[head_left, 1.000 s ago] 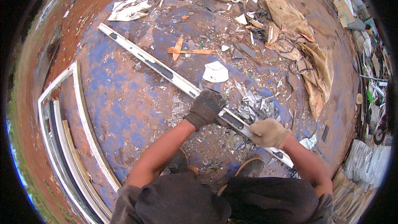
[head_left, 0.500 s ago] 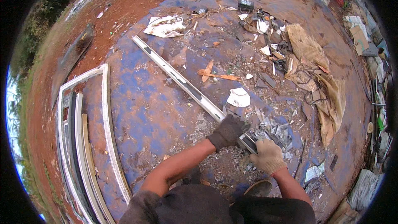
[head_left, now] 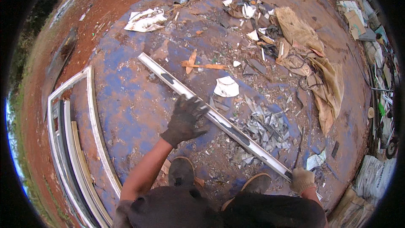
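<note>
A long white channel-shaped bar (head_left: 221, 120), with dark strips along its groove, slants from upper left to lower right in front of me. My right hand (head_left: 303, 180), in a pale knit glove, is closed around the bar's lower right end. My left hand (head_left: 185, 119), in a dark glove, lies at the bar's near edge around its upper half. Its fingers are spread, with their tips over the bar. Just beyond the bar's lower half lies a heap of grey and silvery shards (head_left: 268, 124). A white broken piece (head_left: 226, 87) lies beyond the bar's middle.
White rectangular frames (head_left: 95, 114) and loose strips lie at the left. Crossed wood pieces (head_left: 192, 64) and a brown sack (head_left: 325, 88) lie farther off on a dirty blue sheet (head_left: 130, 84). Filled bags (head_left: 371, 181) line the right edge. My shoes (head_left: 181, 171) stand near the bar.
The bar has shifted toward the lower right, with my right hand at its end. My left hand has moved up and left along it, and its fingers have spread. The view has shifted slightly.
</note>
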A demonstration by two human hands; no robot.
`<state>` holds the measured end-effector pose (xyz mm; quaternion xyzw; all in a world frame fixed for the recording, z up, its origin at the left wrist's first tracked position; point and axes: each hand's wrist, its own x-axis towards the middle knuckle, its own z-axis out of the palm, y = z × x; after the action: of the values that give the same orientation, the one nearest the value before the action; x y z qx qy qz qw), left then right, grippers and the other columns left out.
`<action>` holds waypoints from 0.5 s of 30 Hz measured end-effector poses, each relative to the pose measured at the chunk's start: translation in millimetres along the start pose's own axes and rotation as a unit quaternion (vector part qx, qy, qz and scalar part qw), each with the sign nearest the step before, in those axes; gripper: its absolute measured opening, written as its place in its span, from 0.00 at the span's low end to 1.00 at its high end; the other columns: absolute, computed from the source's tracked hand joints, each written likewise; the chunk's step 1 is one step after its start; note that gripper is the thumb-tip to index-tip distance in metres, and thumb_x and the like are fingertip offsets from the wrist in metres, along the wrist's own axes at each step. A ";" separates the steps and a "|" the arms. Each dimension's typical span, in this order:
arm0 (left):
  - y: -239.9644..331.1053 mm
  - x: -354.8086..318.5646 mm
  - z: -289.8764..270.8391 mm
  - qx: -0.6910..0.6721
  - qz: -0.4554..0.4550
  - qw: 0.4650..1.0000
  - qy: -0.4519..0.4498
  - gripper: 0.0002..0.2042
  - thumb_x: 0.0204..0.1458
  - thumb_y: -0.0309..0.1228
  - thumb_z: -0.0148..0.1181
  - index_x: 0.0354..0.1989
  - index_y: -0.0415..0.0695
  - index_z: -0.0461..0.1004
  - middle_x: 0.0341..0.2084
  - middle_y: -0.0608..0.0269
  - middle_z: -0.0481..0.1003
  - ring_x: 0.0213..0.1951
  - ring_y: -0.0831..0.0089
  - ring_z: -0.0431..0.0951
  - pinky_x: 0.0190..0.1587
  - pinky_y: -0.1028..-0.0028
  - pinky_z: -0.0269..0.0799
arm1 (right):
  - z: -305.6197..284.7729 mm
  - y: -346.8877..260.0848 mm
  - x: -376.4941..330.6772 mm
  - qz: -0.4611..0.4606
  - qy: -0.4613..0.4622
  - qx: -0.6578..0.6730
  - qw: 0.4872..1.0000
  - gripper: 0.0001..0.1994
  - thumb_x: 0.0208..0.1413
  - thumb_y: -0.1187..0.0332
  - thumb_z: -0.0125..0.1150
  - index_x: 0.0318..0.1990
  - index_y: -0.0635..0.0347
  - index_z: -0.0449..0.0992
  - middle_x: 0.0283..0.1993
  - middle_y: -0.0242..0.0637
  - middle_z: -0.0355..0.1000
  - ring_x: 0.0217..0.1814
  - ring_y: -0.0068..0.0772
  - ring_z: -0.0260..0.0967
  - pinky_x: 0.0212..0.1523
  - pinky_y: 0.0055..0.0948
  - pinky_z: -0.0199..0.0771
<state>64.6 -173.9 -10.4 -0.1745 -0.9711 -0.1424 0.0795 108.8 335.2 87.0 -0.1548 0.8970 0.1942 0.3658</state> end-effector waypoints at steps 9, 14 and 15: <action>51.7 22.1 37.9 -0.111 0.075 0.990 -0.036 0.28 0.50 0.56 0.70 0.56 0.54 0.80 0.53 0.63 0.77 0.60 0.55 0.71 0.70 0.45 0.56 | -116.6 -100.0 74.9 -0.196 0.294 0.237 0.905 0.26 0.50 0.51 0.70 0.51 0.57 0.77 0.41 0.45 0.76 0.44 0.52 0.76 0.45 0.49 0.78; 59.0 25.9 48.1 -0.128 0.076 0.988 -0.048 0.25 0.50 0.54 0.69 0.51 0.52 0.80 0.47 0.59 0.77 0.55 0.55 0.73 0.62 0.50 0.62 | -155.3 -161.5 102.6 -0.204 0.230 0.110 0.945 0.17 0.48 0.53 0.70 0.37 0.56 0.84 0.37 0.45 0.79 0.42 0.51 0.79 0.42 0.47 0.79; 57.5 27.5 50.1 -0.131 0.072 0.986 -0.071 0.24 0.50 0.53 0.69 0.50 0.52 0.80 0.46 0.59 0.76 0.54 0.55 0.73 0.62 0.50 0.63 | -159.4 -166.1 108.8 -0.204 0.217 0.099 0.949 0.15 0.48 0.53 0.70 0.35 0.55 0.84 0.35 0.45 0.80 0.41 0.50 0.80 0.41 0.46 0.80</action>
<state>54.7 -98.3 -37.9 -0.2628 -0.9320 -0.2495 -0.0029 9.0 101.3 74.7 -0.3364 0.9186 -0.0125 0.2071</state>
